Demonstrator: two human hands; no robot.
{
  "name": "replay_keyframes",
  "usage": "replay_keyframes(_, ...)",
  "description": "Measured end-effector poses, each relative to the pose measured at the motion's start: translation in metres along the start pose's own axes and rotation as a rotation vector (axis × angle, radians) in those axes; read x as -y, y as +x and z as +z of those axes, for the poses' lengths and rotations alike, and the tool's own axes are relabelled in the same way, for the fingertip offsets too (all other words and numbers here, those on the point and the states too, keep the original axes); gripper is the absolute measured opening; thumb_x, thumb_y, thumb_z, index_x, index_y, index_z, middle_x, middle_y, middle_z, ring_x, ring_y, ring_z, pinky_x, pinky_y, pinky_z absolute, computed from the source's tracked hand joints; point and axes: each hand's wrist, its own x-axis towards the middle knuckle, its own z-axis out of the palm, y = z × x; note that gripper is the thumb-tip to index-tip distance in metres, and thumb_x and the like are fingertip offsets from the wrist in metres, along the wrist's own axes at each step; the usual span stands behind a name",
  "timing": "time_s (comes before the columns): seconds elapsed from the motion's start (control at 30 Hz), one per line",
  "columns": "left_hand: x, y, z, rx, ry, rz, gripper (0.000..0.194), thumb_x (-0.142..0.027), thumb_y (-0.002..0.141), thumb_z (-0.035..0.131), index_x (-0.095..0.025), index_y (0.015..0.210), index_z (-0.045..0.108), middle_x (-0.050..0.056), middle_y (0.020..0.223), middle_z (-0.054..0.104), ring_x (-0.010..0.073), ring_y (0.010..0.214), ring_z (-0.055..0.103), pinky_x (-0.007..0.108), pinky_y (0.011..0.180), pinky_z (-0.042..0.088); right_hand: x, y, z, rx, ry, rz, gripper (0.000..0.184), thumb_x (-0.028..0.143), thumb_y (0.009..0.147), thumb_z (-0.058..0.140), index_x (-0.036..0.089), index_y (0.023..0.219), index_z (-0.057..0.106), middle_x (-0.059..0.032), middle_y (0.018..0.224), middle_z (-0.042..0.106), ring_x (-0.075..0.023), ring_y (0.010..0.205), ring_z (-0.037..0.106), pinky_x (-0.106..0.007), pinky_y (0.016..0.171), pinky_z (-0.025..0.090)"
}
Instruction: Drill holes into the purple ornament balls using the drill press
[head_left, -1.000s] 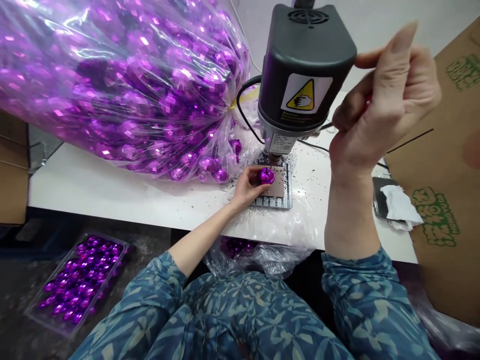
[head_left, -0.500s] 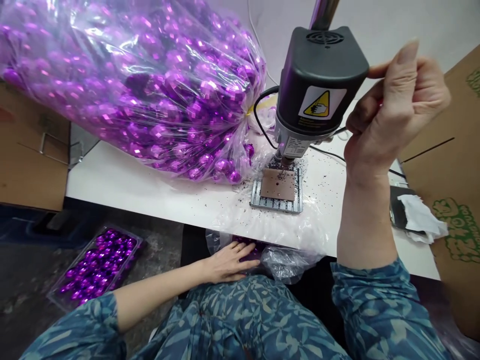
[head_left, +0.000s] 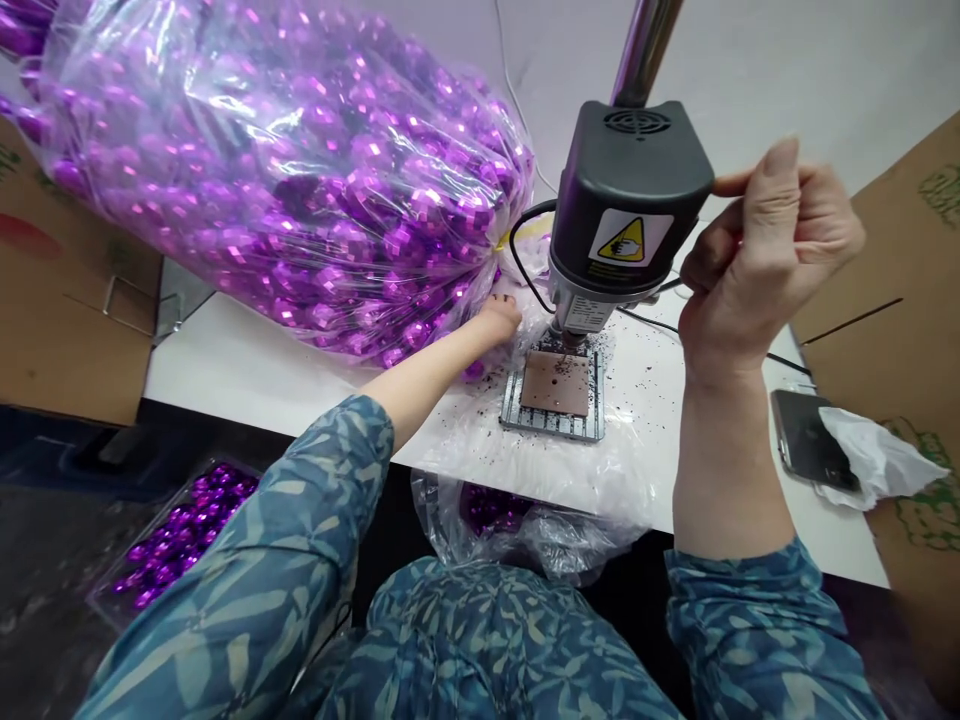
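Observation:
Beside the black drill press (head_left: 637, 170), my right hand (head_left: 772, 250) is closed, thumb up, with one finger reaching the motor housing; what it grips is hidden. My left hand (head_left: 502, 315) is at the tied neck of a big clear bag (head_left: 300, 200) full of shiny purple faceted balls. Its fingers are curled and mostly turned away, so anything in them is hidden. Under the drill chuck lies a brown square plate (head_left: 555, 382) with small holes, on a slotted metal base (head_left: 551, 428). Dark shavings are scattered around it.
An open plastic bag (head_left: 570, 535) with purple pieces hangs at the table's front edge by my lap. At lower left is a clear tray (head_left: 180, 540) of purple balls. A phone (head_left: 810, 440), white tissue (head_left: 874, 450) and cardboard box (head_left: 885, 300) are on the right.
My left hand has moved from the bag at my lap up and forward to the big bag's neck. My right hand keeps its place beside the drill. The view has shifted slightly.

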Motion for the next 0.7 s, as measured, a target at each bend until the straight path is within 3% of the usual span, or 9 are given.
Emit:
replay_keyframes(0.1,0.006,0.015,0.012,0.088,0.017,-0.085,0.054,-0.008,0.058,0.091,-0.012,0.112,0.081,0.023,0.134,0.068,0.0483,0.134,0.06,0.063,0.113,0.049,0.0,0.0,0.002,-0.008,0.033,-0.018,0.065,0.079,0.068,0.072,0.014,0.065,0.062,0.0106,0.039,0.033,-0.0016,0.03,0.029,-0.021,0.032,0.011)
replay_keyframes(0.2,0.018,0.022,0.015,0.065,-0.093,-0.12,0.065,0.0,0.045,0.09,-0.009,0.109,0.079,0.027,0.141,0.063,0.0505,0.132,0.062,0.06,0.111,0.053,0.001,-0.001,0.003,-0.013,0.048,-0.02,0.062,0.074,0.068,0.074,0.014,0.065,0.061,0.0106,0.039,0.034,-0.0011,0.03,0.029,-0.021,0.033,0.011)
replay_keyframes(0.27,0.024,0.021,0.015,0.015,-0.167,-0.121,0.072,0.003,0.044,0.088,-0.01,0.114,0.077,0.025,0.139,0.064,0.0466,0.126,0.066,0.055,0.109,0.055,0.002,-0.001,0.003,-0.02,0.036,-0.012,0.059,0.071,0.07,0.074,0.014,0.065,0.062,0.0107,0.039,0.033,-0.0009,0.031,0.028,-0.02,0.034,0.01)
replay_keyframes(0.37,0.026,0.009,0.011,-0.098,-0.231,-0.084,0.081,-0.001,0.055,0.088,-0.017,0.133,0.069,0.019,0.134,0.066,0.0417,0.126,0.067,0.051,0.111,0.055,0.002,-0.001,0.003,-0.013,0.01,0.008,0.051,0.063,0.075,0.071,0.013,0.067,0.063,0.0109,0.041,0.032,0.0002,0.032,0.03,-0.018,0.037,0.012)
replay_keyframes(0.47,0.02,-0.023,0.004,-0.314,-0.385,-0.017,0.071,-0.007,0.072,0.085,-0.019,0.139,0.064,0.018,0.134,0.062,0.0436,0.133,0.063,0.054,0.115,0.052,0.003,-0.001,0.003,-0.014,0.011,0.013,0.047,0.057,0.079,0.07,0.013,0.067,0.062,0.0115,0.04,0.031,0.0011,0.032,0.029,-0.017,0.037,0.011)
replay_keyframes(0.57,0.013,-0.077,-0.005,-0.519,-0.693,0.029,0.052,-0.017,0.08,0.086,-0.021,0.129,0.067,0.016,0.136,0.061,0.0399,0.134,0.063,0.053,0.113,0.054,0.005,-0.002,0.004,-0.022,0.006,0.019,0.046,0.055,0.083,0.07,0.014,0.065,0.06,0.0118,0.039,0.032,0.0009,0.031,0.028,-0.019,0.036,0.009)
replay_keyframes(0.63,0.006,-0.117,-0.008,-0.549,-1.019,-0.003,0.047,-0.026,0.081,0.088,-0.023,0.122,0.066,0.013,0.132,0.065,0.0335,0.125,0.068,0.05,0.107,0.058,0.006,-0.003,0.005,-0.007,-0.004,0.024,0.046,0.056,0.083,0.07,0.015,0.066,0.06,0.0114,0.04,0.035,0.0005,0.032,0.031,-0.02,0.036,0.012)
replay_keyframes(0.7,-0.003,-0.15,-0.006,-0.433,-1.427,-0.088,0.045,-0.038,0.084,0.087,-0.023,0.119,0.063,0.011,0.123,0.07,0.0277,0.11,0.073,0.047,0.097,0.063,0.006,-0.003,0.007,-0.004,0.022,-0.005,0.047,0.059,0.083,0.07,0.016,0.066,0.06,0.0111,0.04,0.037,0.0,0.032,0.032,-0.023,0.036,0.011)
